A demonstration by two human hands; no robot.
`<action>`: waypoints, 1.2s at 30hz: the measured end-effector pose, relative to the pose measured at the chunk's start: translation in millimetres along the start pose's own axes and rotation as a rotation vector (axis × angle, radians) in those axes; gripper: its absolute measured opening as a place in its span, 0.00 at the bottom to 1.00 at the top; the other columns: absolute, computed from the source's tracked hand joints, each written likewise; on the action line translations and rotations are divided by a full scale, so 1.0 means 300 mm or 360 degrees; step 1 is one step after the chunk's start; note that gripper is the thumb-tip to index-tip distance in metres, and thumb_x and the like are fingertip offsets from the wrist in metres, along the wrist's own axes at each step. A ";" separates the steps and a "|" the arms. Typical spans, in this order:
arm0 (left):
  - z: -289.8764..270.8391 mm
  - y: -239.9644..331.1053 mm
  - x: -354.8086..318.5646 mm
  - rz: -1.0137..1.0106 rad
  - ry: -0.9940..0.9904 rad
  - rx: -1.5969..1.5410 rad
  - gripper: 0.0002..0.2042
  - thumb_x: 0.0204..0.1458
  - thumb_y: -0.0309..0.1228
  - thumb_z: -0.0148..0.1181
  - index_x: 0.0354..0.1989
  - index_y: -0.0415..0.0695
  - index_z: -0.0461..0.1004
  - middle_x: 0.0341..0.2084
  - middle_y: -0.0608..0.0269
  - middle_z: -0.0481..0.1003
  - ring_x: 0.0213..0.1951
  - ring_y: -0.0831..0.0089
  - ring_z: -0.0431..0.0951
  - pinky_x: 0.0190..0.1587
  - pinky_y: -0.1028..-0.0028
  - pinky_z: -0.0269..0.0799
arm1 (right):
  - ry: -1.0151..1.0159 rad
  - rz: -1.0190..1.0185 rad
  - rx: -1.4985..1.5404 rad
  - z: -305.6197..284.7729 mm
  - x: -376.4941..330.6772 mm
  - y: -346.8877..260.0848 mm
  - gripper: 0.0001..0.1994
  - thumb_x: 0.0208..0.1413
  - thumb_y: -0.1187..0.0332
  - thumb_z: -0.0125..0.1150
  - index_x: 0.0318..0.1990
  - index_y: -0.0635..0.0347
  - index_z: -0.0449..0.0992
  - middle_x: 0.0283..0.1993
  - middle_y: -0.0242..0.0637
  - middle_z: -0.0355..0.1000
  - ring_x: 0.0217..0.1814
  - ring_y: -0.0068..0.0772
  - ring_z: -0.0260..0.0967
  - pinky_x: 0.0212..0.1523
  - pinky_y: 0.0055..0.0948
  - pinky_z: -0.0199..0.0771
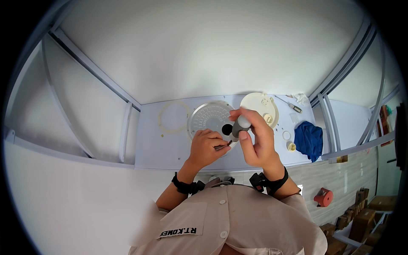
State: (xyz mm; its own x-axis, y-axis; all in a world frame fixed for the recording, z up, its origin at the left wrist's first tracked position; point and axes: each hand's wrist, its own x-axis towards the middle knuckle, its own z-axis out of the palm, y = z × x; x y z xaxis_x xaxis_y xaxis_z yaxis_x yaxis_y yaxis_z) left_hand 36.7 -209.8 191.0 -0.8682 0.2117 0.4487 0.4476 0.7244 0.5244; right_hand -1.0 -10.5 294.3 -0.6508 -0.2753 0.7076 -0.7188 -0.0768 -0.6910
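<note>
We see one label: a small white rectangular patch [178, 232] with dark lettering on the shirt chest, lower centre-left of frame. Brown cardboard boxes [361, 214] sit stacked at lower right.

Pale blue-white table [170, 148] carries everything. Thin cream ring gasket [173, 117] lies flat far left; silver perforated round plate [209, 117] just right of it; white round lid part [260, 105] beyond that, far right. Small white ring [286, 135] and yellowish cap [291, 146] near the blue cloth [309, 140] at right edge; screwdriver [293, 106] far right
</note>
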 end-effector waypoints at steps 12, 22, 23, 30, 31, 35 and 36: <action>0.012 -0.013 -0.001 0.0047 0.0050 -0.0007 0.06 0.46 0.39 0.79 0.28 0.55 0.89 0.29 0.79 0.81 0.37 0.71 0.78 0.44 0.65 0.66 | 0.0059 0.0018 -0.0114 0.020 0.001 -0.006 0.23 0.55 0.75 0.74 0.60 0.64 0.82 0.53 0.45 0.73 0.46 0.42 0.74 0.46 0.35 0.77; 0.008 -0.003 0.002 0.0022 0.0042 0.0005 0.06 0.45 0.39 0.80 0.28 0.55 0.89 0.28 0.78 0.81 0.35 0.71 0.77 0.43 0.65 0.66 | -0.0078 -0.0256 -0.0306 -0.020 -0.035 0.058 0.26 0.59 0.78 0.67 0.66 0.66 0.75 0.62 0.57 0.74 0.59 0.50 0.77 0.53 0.38 0.81; 0.006 0.000 0.003 0.0024 0.0043 -0.0004 0.06 0.45 0.39 0.80 0.28 0.54 0.89 0.28 0.78 0.81 0.35 0.71 0.77 0.43 0.65 0.66 | -0.0074 -0.0206 -0.0172 -0.018 -0.037 0.057 0.27 0.57 0.78 0.69 0.66 0.66 0.75 0.61 0.57 0.74 0.59 0.50 0.77 0.52 0.37 0.81; 0.006 -0.004 -0.003 0.0002 0.0017 0.0027 0.06 0.45 0.39 0.80 0.28 0.54 0.89 0.29 0.78 0.81 0.37 0.71 0.78 0.44 0.65 0.66 | -0.0177 -0.0240 -0.0402 -0.033 -0.026 0.023 0.31 0.57 0.76 0.71 0.69 0.68 0.72 0.58 0.53 0.77 0.55 0.50 0.79 0.56 0.39 0.80; 0.008 -0.001 -0.001 -0.0001 0.0034 0.0025 0.06 0.45 0.39 0.79 0.28 0.54 0.89 0.29 0.78 0.82 0.37 0.71 0.78 0.44 0.65 0.66 | -0.0160 -0.0202 -0.0380 -0.027 -0.040 0.039 0.33 0.57 0.76 0.71 0.71 0.67 0.70 0.58 0.54 0.77 0.55 0.51 0.79 0.57 0.39 0.80; 0.009 0.000 0.002 -0.0009 0.0029 0.0006 0.06 0.46 0.39 0.79 0.28 0.54 0.89 0.29 0.78 0.82 0.37 0.70 0.78 0.45 0.65 0.67 | -0.0050 -0.0158 -0.0110 0.001 -0.050 0.070 0.38 0.56 0.73 0.74 0.74 0.65 0.66 0.57 0.53 0.77 0.53 0.50 0.78 0.54 0.40 0.80; 0.006 0.001 -0.001 -0.0017 0.0020 0.0013 0.06 0.46 0.39 0.79 0.28 0.54 0.89 0.29 0.78 0.82 0.37 0.70 0.78 0.45 0.65 0.67 | -0.0110 -0.0190 -0.0124 -0.010 -0.030 0.051 0.39 0.55 0.73 0.75 0.75 0.65 0.65 0.57 0.53 0.77 0.52 0.50 0.78 0.52 0.40 0.80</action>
State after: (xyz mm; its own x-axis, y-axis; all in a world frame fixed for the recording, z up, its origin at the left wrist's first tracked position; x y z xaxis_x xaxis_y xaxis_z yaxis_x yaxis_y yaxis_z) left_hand 36.7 -208.6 189.7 -0.8703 0.1953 0.4522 0.4363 0.7320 0.5234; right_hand -6.8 -6.3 277.7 -0.5429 -0.3343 0.7704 -0.8087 -0.0390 -0.5869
